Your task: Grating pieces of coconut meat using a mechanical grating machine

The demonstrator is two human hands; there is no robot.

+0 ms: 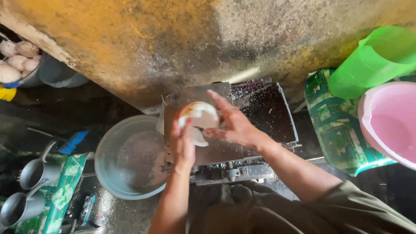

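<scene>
From the head camera, you have a halved coconut [200, 116] held up between both hands over the steel housing of a grating machine [242, 125]. The half's white flesh and brown rim are turned up towards you. Your left hand [183, 145] comes up from below and grips its near edge, the fingers [187, 130] clenched against the shell, while your right hand [236, 125] cups the far side with fingers [219, 102] spread and pressing rather than wrapped round. By the look of it you are at the grating step, seating the half against the machine's head, which sits hidden beneath the shell and your hands. The next move would call for a firm hold from both sides and a slow turn of the shell, with your fingertips kept back from whatever spins underneath. White shreds are scattered over the dark tray [268, 108] of the machine behind your right hand. Just left of the machine stands a grey plastic basin [108, 164] with a thin layer of gratings in it, close enough to your left forearm to be knocked. Further left, two metal scoops [30, 186] lie on a green patterned sack [60, 195], and a container of peeled coconuts [17, 60] sits at the upper left. On your right, a green jug [372, 60] and a pink bucket [390, 121] rest beside another green patterned sack [333, 125], well apart from your hands. The stained wall [173, 39] rises straight behind the machine, so there is little room to push forward.
</scene>
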